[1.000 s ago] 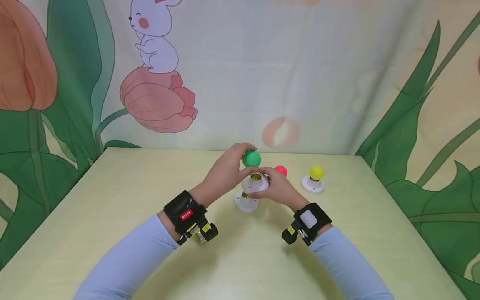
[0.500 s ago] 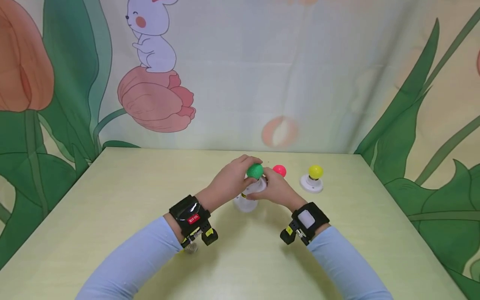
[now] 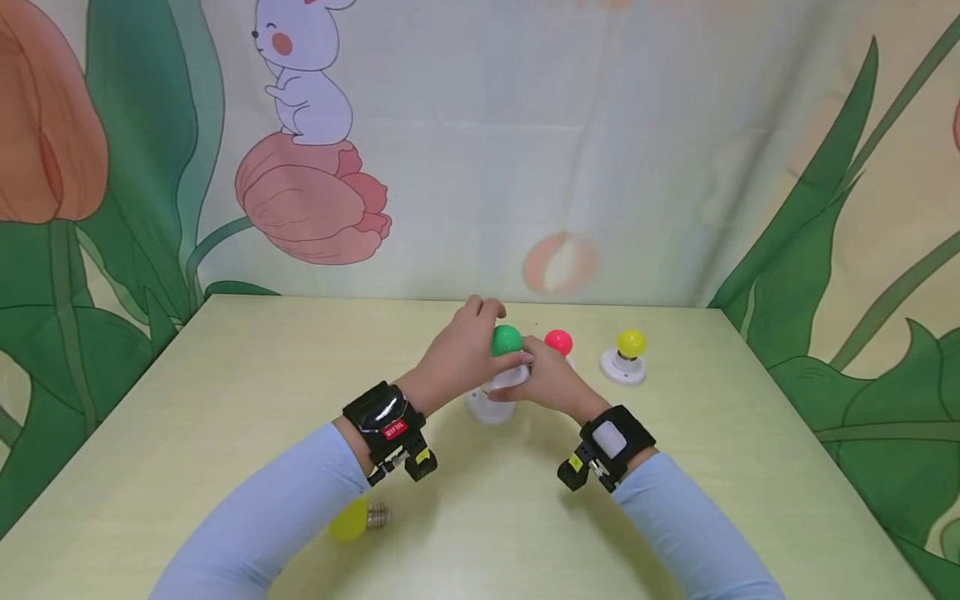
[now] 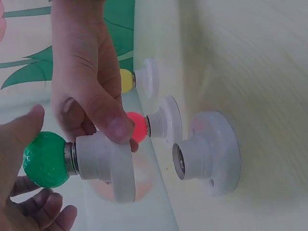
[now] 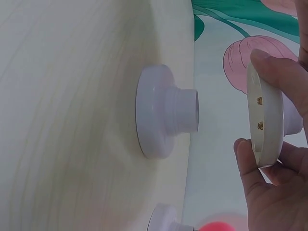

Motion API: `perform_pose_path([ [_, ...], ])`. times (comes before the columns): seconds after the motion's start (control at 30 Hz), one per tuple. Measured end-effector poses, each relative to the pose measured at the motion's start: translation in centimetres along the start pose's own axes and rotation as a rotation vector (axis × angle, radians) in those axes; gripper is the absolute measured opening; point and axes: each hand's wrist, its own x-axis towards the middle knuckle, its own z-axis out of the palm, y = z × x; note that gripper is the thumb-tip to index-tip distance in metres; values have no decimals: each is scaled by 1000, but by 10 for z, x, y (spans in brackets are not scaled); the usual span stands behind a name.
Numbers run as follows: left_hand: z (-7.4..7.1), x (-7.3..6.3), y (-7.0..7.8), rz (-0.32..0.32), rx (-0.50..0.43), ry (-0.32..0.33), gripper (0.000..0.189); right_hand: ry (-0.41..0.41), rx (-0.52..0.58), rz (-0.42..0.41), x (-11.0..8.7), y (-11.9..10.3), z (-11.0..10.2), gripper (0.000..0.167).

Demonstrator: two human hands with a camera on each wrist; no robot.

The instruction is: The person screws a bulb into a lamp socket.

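In the head view my right hand (image 3: 551,372) grips a white lamp socket (image 4: 120,166) by its round base, clear of the table. A green light bulb (image 4: 46,160) sits in the socket's mouth, with part of its metal thread showing. Around the bulb my left hand (image 3: 461,350) has its fingers loosened, the thumb stretched out past the bulb and the other fingertips lifted off its top. Metal contacts show on the socket's underside in the right wrist view. Below the hands, a second white socket (image 5: 156,113) stands on the table with no bulb in it.
Behind the right hand stands a socket with a red bulb (image 3: 558,341). Farther right is a socket (image 3: 622,370) bearing a yellow bulb (image 3: 632,343). A loose yellow bulb (image 3: 348,522) lies by the left forearm. A printed curtain (image 3: 645,167) hangs behind the table (image 3: 675,433).
The left hand has brought the green bulb down into the held socket, then loosened its fingers around it. The loose yellow bulb has come into view by the left forearm.
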Motion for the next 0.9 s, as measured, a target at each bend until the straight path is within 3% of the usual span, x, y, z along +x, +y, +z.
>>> perform_pose_path([
  [0.2, -5, 5, -1, 30, -34, -51, 47, -2, -10, 47, 0, -1, 2, 65],
  [0.37, -13, 9, -2, 89, -137, -175, 40, 6, -12, 24, -1, 0, 1, 68],
  [0.47, -18, 10, -3, 92, -192, -272, 53, 4, -24, 9, -1, 1, 1, 70],
  [0.53, -19, 11, -2, 54, -206, -295, 64, 4, -32, 10, -2, 1, 0, 69],
  [0.7, -14, 10, 1, -62, -89, -188, 74, 0, -21, 1, -3, -1, -1, 65],
  [0.8, -10, 9, 3, -51, 18, -137, 67, -5, -15, -5, -2, -2, 0, 64],
  [0.9, -9, 8, 4, -27, 48, -137, 59, -6, -15, 18, -2, -3, 1, 63],
])
